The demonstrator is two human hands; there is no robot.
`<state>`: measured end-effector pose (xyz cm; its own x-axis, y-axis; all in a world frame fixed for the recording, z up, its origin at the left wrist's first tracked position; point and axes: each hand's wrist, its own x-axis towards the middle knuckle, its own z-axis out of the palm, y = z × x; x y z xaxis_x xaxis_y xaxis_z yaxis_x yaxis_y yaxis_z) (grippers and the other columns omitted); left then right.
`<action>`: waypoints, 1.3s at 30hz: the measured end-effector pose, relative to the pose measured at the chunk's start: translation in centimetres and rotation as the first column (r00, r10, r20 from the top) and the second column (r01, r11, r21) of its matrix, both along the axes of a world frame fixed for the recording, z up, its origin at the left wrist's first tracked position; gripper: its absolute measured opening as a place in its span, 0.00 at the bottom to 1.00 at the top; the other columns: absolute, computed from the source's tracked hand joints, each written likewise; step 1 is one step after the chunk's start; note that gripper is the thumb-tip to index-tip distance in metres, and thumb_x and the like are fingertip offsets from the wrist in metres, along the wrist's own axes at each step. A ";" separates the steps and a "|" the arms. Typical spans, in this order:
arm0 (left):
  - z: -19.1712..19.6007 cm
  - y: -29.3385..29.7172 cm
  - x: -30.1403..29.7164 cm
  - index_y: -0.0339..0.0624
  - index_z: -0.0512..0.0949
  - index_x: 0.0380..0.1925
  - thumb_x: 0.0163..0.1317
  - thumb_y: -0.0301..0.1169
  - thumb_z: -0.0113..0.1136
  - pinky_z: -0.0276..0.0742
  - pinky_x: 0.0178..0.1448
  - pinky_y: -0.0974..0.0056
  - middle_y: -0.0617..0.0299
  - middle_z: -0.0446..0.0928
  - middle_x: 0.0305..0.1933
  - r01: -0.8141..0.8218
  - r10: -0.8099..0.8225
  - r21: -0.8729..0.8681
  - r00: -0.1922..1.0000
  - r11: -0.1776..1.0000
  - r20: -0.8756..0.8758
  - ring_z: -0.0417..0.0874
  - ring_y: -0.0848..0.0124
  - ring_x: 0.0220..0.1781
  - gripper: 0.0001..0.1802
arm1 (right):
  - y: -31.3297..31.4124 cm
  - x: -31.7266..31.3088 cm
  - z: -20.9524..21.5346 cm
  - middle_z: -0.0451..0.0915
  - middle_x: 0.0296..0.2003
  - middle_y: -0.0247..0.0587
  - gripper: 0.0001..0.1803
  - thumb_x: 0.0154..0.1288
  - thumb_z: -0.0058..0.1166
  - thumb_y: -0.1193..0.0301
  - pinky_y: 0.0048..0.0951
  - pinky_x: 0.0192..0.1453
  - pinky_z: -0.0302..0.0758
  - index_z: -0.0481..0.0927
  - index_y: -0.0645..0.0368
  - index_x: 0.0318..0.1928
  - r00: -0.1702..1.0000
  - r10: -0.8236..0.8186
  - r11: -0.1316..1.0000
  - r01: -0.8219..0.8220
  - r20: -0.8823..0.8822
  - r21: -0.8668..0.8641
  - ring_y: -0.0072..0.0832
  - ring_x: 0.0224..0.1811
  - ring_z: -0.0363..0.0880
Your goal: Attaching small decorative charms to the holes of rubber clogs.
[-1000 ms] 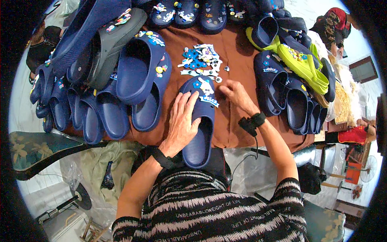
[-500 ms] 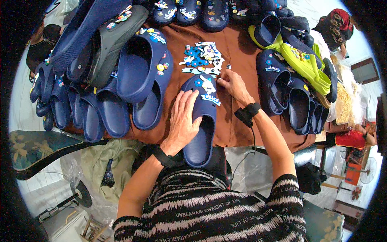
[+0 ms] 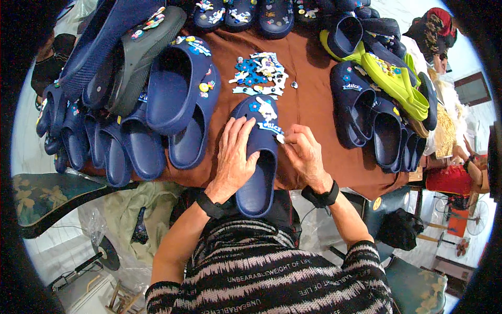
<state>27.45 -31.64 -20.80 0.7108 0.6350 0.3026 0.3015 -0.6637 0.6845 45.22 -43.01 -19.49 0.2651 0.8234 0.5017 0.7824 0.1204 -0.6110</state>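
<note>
A navy clog (image 3: 255,194) lies with its toe pointing away from me. On its toe sit a blue flower charm, a white figure charm and a lettered banner charm (image 3: 270,127). My left hand (image 3: 234,159) holds the clog, fingers laid over the left of the toe and thumb by the foot opening. My right hand (image 3: 304,159) pinches a small white charm (image 3: 281,138) at the clog's right side, just below the banner. Past the toe lies a pile of blue and white charms (image 3: 261,70), with one small black-and-white charm (image 3: 294,85) apart to its right.
A brown cloth (image 3: 308,112) covers the table. Navy clogs (image 3: 172,89) crowd its left side, a grey one (image 3: 149,57) among them. More navy clogs (image 3: 353,104) and a lime-green clog (image 3: 392,81) stand right. Decorated clogs (image 3: 276,21) line the far edge. Other people work at right.
My right hand has drawn back toward me from beside the charm pile to the clog's right side, and a small white charm now shows in its fingertips. My left hand keeps its hold.
</note>
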 end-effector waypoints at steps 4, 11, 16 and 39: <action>0.1 0.0 -0.1 0.43 0.63 0.70 0.53 0.23 0.62 0.52 0.80 0.48 0.46 0.61 0.72 -0.006 0.006 -0.004 1.000 1.000 -0.005 0.56 0.45 0.77 0.40 | -0.3 -0.7 0.4 0.79 0.38 0.44 0.10 0.56 0.62 0.81 0.37 0.41 0.80 0.76 0.60 0.38 0.999 0.020 1.000 -0.020 0.036 -0.015 0.44 0.40 0.82; 0.0 0.0 -0.1 0.42 0.64 0.69 0.53 0.24 0.62 0.52 0.80 0.47 0.46 0.62 0.72 -0.005 0.005 -0.013 1.000 1.000 -0.001 0.56 0.45 0.77 0.39 | -0.3 -1.2 0.2 0.78 0.37 0.46 0.10 0.59 0.61 0.80 0.39 0.41 0.79 0.76 0.61 0.40 0.989 -0.054 0.991 0.036 -0.140 -0.129 0.46 0.38 0.81; -0.1 0.1 -0.1 0.43 0.63 0.69 0.51 0.23 0.67 0.53 0.78 0.45 0.47 0.61 0.71 0.004 -0.004 0.018 1.000 1.000 -0.003 0.56 0.44 0.76 0.43 | 0.0 -0.9 0.1 0.78 0.36 0.47 0.09 0.61 0.61 0.79 0.41 0.39 0.78 0.76 0.60 0.41 0.995 -0.046 0.994 0.036 -0.091 -0.105 0.47 0.38 0.81; -0.1 0.0 0.2 0.43 0.65 0.69 0.51 0.22 0.62 0.51 0.79 0.46 0.46 0.61 0.72 -0.020 0.020 -0.007 1.000 1.000 -0.014 0.56 0.44 0.76 0.40 | 1.9 1.1 1.9 0.78 0.37 0.49 0.06 0.63 0.58 0.77 0.40 0.45 0.77 0.82 0.64 0.40 0.936 0.107 0.906 -0.230 -0.334 -0.355 0.48 0.41 0.80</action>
